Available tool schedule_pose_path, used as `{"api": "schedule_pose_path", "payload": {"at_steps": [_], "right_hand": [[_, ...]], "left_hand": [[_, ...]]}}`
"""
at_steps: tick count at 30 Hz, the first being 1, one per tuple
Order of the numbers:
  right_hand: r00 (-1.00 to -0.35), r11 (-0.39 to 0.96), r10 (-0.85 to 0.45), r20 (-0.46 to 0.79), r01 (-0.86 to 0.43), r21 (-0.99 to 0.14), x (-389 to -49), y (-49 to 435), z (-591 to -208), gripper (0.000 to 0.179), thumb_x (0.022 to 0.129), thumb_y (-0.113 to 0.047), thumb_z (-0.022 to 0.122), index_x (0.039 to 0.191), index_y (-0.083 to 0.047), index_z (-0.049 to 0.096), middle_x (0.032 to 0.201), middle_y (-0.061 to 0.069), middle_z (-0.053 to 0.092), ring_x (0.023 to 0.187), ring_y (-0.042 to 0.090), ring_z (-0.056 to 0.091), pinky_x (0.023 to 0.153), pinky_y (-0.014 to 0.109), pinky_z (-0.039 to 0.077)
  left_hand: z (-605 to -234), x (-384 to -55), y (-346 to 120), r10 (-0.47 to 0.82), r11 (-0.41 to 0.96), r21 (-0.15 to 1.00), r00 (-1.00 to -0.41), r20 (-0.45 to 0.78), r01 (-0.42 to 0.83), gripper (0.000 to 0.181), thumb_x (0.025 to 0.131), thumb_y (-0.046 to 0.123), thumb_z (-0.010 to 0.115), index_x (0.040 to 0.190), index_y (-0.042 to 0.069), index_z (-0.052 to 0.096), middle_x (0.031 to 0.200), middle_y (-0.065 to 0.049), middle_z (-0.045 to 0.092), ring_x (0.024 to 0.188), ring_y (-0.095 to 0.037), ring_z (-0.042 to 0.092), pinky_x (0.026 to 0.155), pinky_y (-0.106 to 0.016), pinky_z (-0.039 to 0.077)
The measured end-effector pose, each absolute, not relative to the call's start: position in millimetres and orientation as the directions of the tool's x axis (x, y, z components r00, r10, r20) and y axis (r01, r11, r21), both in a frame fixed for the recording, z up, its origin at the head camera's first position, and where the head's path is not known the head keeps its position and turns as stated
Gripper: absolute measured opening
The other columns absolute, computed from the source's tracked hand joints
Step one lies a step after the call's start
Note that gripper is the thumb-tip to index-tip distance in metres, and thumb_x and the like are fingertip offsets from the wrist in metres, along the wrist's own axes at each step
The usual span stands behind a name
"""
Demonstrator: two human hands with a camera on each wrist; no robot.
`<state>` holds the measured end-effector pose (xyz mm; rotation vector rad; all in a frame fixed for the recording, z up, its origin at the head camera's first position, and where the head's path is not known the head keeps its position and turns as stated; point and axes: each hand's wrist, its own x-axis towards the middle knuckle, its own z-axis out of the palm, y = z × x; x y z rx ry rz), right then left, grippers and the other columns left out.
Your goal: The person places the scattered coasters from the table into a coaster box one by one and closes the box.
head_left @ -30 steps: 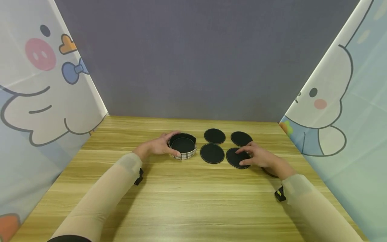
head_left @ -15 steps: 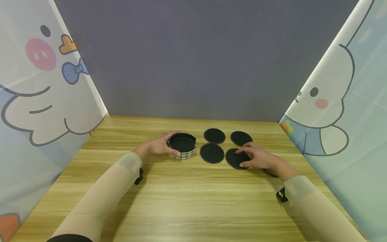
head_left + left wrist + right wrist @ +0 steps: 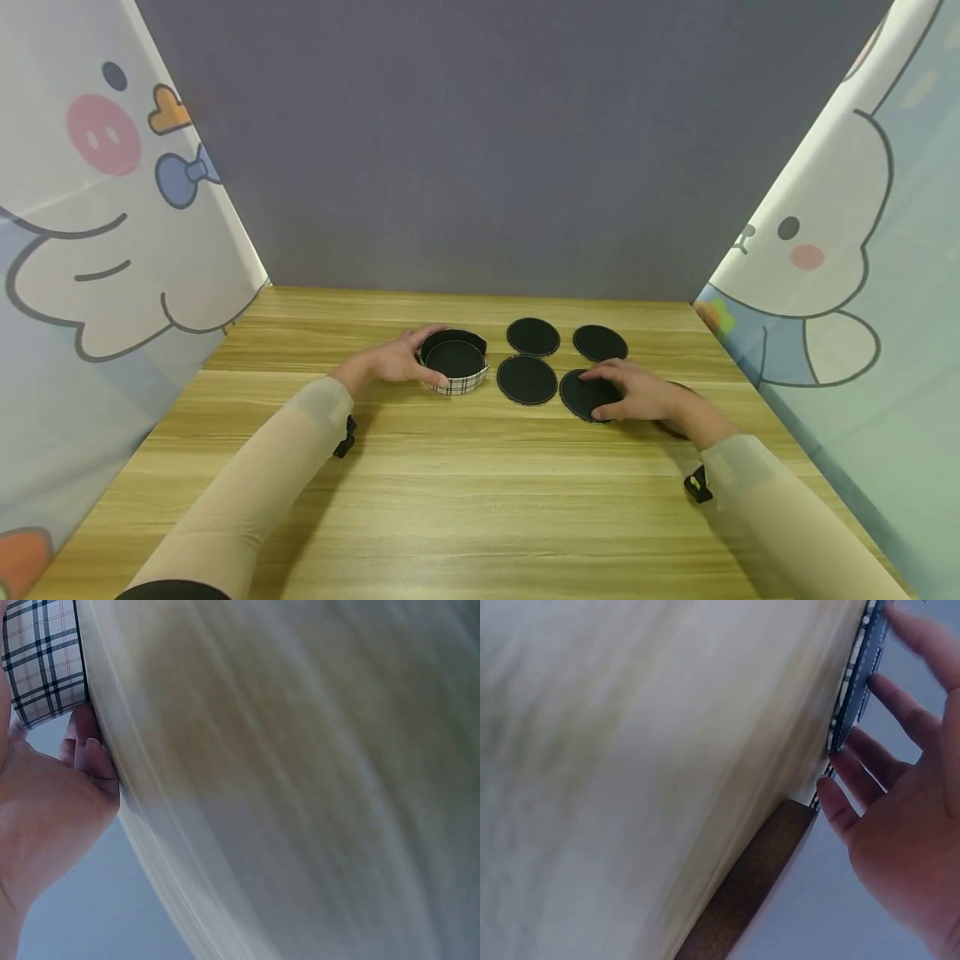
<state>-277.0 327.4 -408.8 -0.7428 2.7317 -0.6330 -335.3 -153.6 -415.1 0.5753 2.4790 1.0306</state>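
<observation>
My left hand point(image 3: 390, 362) grips the left side of a round coaster holder point(image 3: 467, 384), thumb at its front and fingers behind. The holder is black inside, with a white and black plaid outer wall point(image 3: 46, 664); a black disc lies in it. On the right, the fingers of my right hand point(image 3: 637, 392) rest spread on a round black coaster point(image 3: 579, 402), covering its right part. The right wrist view shows fingertips touching this coaster point(image 3: 853, 682) at its edge and face; it lies flat or nearly flat on the table.
More black coasters lie nearby: one front left point(image 3: 527, 381), one back left point(image 3: 533, 337), one back right point(image 3: 600, 342). Below my right wrist is a brown, curved-edged object point(image 3: 754, 885), mostly hidden in the head view. A grey panel point(image 3: 480, 150) stands behind the wooden table point(image 3: 480, 500).
The coaster under my right hand has shifted very slightly toward me, the fingers staying on it. My left hand and the holder stay put. The printed cloth on the right has swayed outward.
</observation>
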Motion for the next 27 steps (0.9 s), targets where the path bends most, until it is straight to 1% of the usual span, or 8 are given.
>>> {"api": "schedule_pose_path", "payload": {"at_steps": [2,5,10,14,19,21,22,27], "right_hand": [[-0.838,0.777,-0.531,-0.125,-0.422,-0.467,-276.3,327.9,-409.6,0.078,0.089,-0.043,0.091,0.156,-0.016,0.06,0.164,0.026,0.045,0.154,0.06,0.03,0.117,0.081,0.032],[-0.84,0.779,-0.526,-0.134,-0.412,-0.473,-275.5,328.2,-410.0,0.085,0.085,-0.045,0.094,0.157,-0.018,0.059,0.164,0.023,0.045,0.154,0.058,0.031,0.116,0.079,0.034],[-0.844,0.791,-0.525,-0.107,-0.438,-0.428,-276.6,326.6,-411.4,0.083,0.083,-0.045,0.094,0.155,-0.02,0.062,0.155,0.019,0.051,0.142,0.048,0.043,0.11,0.069,0.043],[-0.85,0.8,-0.519,-0.089,-0.447,-0.4,-276.0,324.9,-412.3,0.082,0.08,-0.045,0.095,0.152,-0.021,0.063,0.15,0.017,0.052,0.135,0.041,0.046,0.106,0.063,0.046],[-0.864,0.8,-0.5,-0.057,-0.436,-0.412,-275.2,324.1,-411.8,0.082,0.077,-0.045,0.095,0.15,-0.022,0.064,0.149,0.016,0.051,0.135,0.04,0.044,0.106,0.064,0.044],[-0.873,0.801,-0.486,-0.035,-0.43,-0.417,-275.2,323.6,-410.5,0.082,0.077,-0.046,0.094,0.15,-0.024,0.065,0.149,0.015,0.051,0.136,0.04,0.044,0.107,0.064,0.044],[-0.875,0.798,-0.483,-0.019,-0.432,-0.421,-275.3,323.2,-409.4,0.082,0.077,-0.045,0.094,0.15,-0.024,0.065,0.149,0.014,0.051,0.137,0.04,0.044,0.107,0.065,0.044],[-0.871,0.779,-0.487,0.059,-0.464,-0.421,-276.0,317.7,-403.4,0.078,0.079,-0.045,0.093,0.15,-0.026,0.065,0.15,0.012,0.051,0.139,0.04,0.043,0.109,0.066,0.041]], "left_hand": [[-414.9,-335.2,-153.6,0.507,0.645,0.733,-0.839,-0.199,0.216,0.121,0.083,0.052,0.096,0.176,0.036,0.019,0.177,-0.029,0.013,0.16,-0.055,0.026,0.127,-0.078,0.022],[-415.0,-334.9,-153.7,0.507,0.649,0.729,-0.839,-0.198,0.22,0.121,0.084,0.053,0.095,0.176,0.037,0.019,0.177,-0.029,0.013,0.161,-0.055,0.025,0.126,-0.078,0.022],[-413.8,-334.7,-153.4,0.506,0.655,0.723,-0.838,-0.204,0.22,0.12,0.084,0.054,0.095,0.176,0.037,0.019,0.178,-0.03,0.009,0.162,-0.056,0.022,0.127,-0.078,0.022],[-413.5,-335.1,-153.6,0.506,0.658,0.719,-0.838,-0.206,0.221,0.121,0.084,0.055,0.094,0.176,0.036,0.019,0.178,-0.032,0.009,0.162,-0.057,0.022,0.127,-0.077,0.023],[-414.1,-334.6,-153.5,0.502,0.659,0.72,-0.84,-0.204,0.219,0.121,0.083,0.056,0.095,0.176,0.038,0.02,0.176,-0.031,0.014,0.159,-0.056,0.028,0.127,-0.076,0.024],[-414.1,-333.9,-153.5,0.502,0.657,0.722,-0.841,-0.202,0.218,0.12,0.083,0.055,0.095,0.176,0.038,0.02,0.176,-0.031,0.014,0.159,-0.056,0.028,0.127,-0.076,0.024],[-414.0,-333.7,-153.6,0.503,0.655,0.723,-0.841,-0.2,0.219,0.12,0.084,0.055,0.095,0.176,0.038,0.02,0.177,-0.031,0.013,0.16,-0.056,0.027,0.127,-0.077,0.024],[-413.1,-333.3,-154.0,0.506,0.654,0.724,-0.839,-0.203,0.219,0.121,0.084,0.054,0.095,0.176,0.036,0.019,0.181,-0.028,0.004,0.167,-0.054,0.008,0.127,-0.079,0.019]]}}
